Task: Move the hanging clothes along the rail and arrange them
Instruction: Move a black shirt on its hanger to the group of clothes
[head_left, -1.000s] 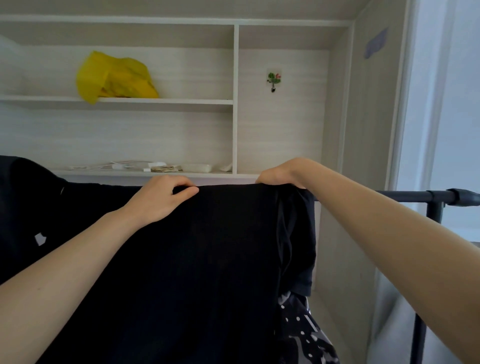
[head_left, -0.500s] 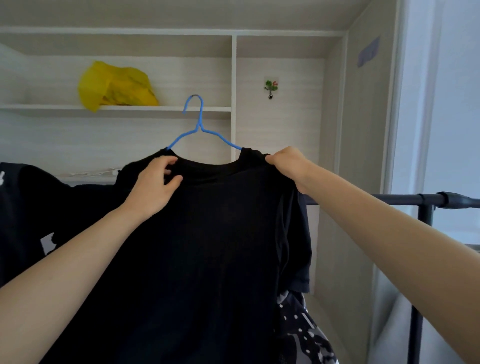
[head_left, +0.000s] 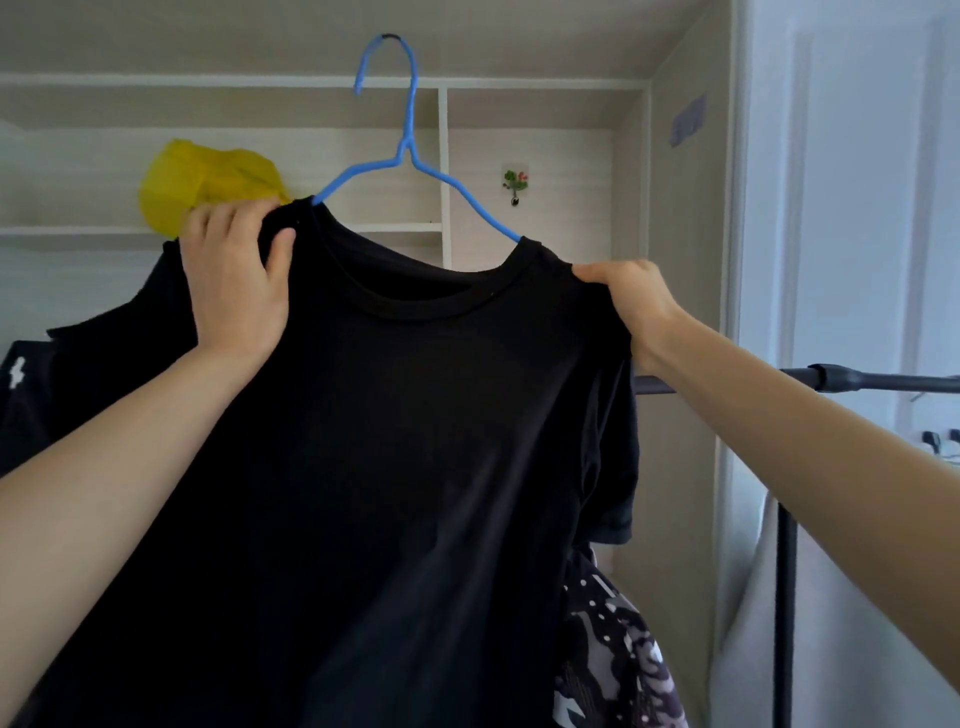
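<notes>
A black T-shirt on a blue hanger is lifted well above the dark rail, the hook free in the air. My left hand grips the shirt's left shoulder. At the right shoulder my right hand pinches the fabric. More dark clothes hang behind at the left, and a black-and-white patterned garment shows low at the right.
Behind stand pale wooden shelves holding a yellow bag. A small sticker hook is on the back panel. The rail's upright post stands at the right, beside a bright window.
Both hands have raised the black T-shirt from rail height to well above it; the blue hanger came into view and its hook is off the rail.
</notes>
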